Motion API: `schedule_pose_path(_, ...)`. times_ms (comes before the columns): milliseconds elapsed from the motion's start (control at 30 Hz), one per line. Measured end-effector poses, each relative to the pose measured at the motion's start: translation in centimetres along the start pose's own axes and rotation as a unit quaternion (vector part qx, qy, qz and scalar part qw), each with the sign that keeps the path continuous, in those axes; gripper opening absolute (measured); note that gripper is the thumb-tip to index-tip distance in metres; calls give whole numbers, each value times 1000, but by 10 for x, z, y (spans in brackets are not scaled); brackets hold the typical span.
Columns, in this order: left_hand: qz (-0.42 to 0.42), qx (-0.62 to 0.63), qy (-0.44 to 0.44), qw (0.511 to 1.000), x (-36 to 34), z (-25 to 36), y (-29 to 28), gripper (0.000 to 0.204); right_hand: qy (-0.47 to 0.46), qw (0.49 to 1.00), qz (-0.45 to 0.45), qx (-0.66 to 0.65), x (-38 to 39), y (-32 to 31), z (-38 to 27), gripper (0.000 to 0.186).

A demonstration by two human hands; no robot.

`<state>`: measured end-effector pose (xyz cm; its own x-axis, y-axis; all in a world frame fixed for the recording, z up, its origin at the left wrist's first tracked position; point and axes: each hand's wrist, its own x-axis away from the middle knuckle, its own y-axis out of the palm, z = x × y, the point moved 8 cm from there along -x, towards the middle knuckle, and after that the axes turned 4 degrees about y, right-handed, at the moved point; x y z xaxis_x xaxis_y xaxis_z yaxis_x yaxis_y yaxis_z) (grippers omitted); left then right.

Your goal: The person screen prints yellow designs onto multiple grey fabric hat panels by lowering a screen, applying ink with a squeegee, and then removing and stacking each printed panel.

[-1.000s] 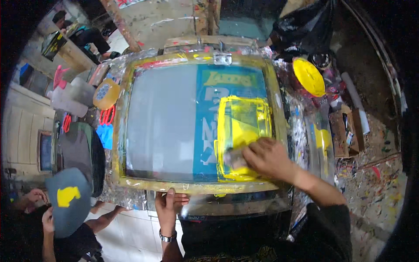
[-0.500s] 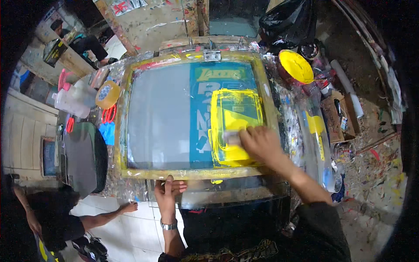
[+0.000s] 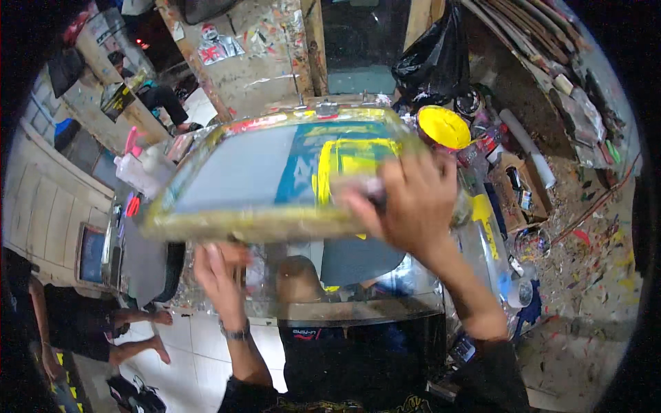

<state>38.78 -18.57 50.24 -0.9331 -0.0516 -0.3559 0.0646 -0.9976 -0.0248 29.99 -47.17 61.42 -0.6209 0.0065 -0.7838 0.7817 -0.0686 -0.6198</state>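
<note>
A wooden-framed printing screen [image 3: 234, 165], grey mesh with a teal stencil half, is tilted with its near edge raised off the table. Yellow ink [image 3: 337, 155] covers part of the stencil. My right hand [image 3: 420, 199] is closed around a small pale squeegee [image 3: 361, 186], over the screen's right near part. My left hand [image 3: 224, 279] is just below the near bar of the frame, left of centre; its fingers are smeared by motion, so its grip is unclear. Under the raised screen lies a dark grey flat piece [image 3: 361, 261].
A bowl of yellow ink [image 3: 444, 127] stands right of the screen. Further right are a cardboard box [image 3: 520, 196] and a white roll [image 3: 527, 148]. At left sit a pink-topped bottle [image 3: 141, 168] and stacked grey pieces [image 3: 144, 265]. Other people are partly seen at left.
The screen's near edge has risen from the table, uncovering the grey piece. My right hand has left its stroke on the ink, still with the squeegee. My left hand has shifted left.
</note>
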Motion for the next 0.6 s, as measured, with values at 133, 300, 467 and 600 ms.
schedule_pose_path(133,65,-33,187,980,-45,1,102,39,34,998,-40,42,-96,-4,37,55)
schedule_pose_path(300,-101,-458,199,861,-43,-119,202,69,52,996,-69,2,-164,-2,45,77)
schedule_pose_path(467,-47,-150,-44,987,4,-124,98,42,88,990,-111,26,-188,19,71,80)
schedule_pose_path(600,67,49,-256,963,106,-135,-69,37,124,963,-50,-233,-224,39,75,68)
